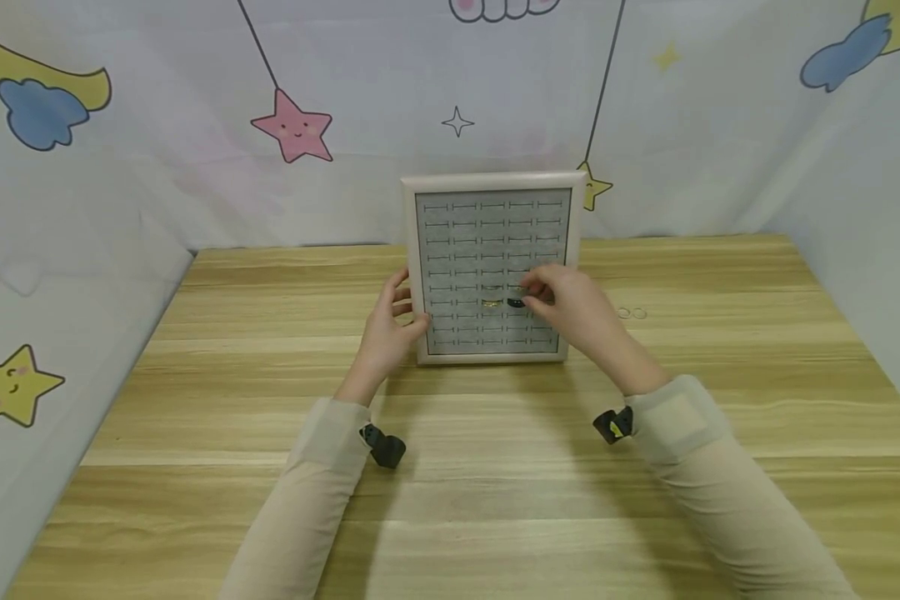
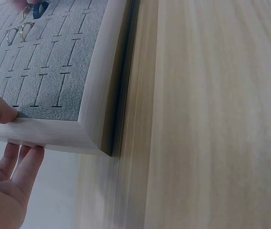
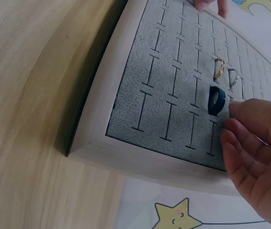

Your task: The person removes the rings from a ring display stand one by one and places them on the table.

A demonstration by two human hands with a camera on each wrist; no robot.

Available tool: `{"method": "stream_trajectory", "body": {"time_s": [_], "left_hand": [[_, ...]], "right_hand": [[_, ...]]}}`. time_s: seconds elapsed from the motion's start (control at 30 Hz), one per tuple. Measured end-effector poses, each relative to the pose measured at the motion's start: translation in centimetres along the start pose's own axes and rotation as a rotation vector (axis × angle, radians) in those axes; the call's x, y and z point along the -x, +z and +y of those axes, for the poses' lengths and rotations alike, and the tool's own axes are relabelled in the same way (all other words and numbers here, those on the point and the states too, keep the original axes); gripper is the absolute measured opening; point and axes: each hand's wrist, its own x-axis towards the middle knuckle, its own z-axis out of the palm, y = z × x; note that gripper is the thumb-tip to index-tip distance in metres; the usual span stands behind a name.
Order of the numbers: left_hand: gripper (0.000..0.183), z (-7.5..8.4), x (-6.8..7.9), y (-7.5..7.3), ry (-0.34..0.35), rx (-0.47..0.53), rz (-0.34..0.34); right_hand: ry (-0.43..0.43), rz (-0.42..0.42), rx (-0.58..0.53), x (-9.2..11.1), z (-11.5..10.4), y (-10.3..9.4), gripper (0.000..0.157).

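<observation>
A ring display board with a pale frame and slotted grey padding stands upright on the table. My left hand grips its left edge, thumb in front and fingers at the side and behind. At the board's right side my right hand pinches a small ring against the padding; the fingers hide most of it. Just beside those fingertips a dark ring sits in a slot. A gold ring and a silver ring sit in slots close by.
Two thin rings lie on the wooden table, right of the board. Behind the board hangs a white cloth printed with stars and clouds. Each wrist carries a small black camera.
</observation>
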Motion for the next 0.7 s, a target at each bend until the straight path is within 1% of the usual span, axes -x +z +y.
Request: {"method": "stream_trajectory", "body": {"time_s": [0.17, 0.4, 0.5, 0.7], "left_hand": [[0.072, 0.1, 0.0, 0.0, 0.003, 0.006, 0.004], [0.073, -0.1, 0.0, 0.0, 0.01, 0.0, 0.008], [0.072, -0.1, 0.0, 0.0, 0.014, -0.003, 0.008], [0.072, -0.1, 0.0, 0.0, 0.012, -0.007, 0.008]], "right_hand": [[0.015, 0.057, 0.038, 0.0, -0.1, 0.6, 0.017], [-0.013, 0.14, 0.073, 0.1, -0.1, 1.3, 0.013], [-0.015, 0.148, 0.053, 0.1, 0.0, 1.4, 0.013], [-0.024, 0.148, -0.025, 0.2, 0.2, 1.1, 0.013]]}}
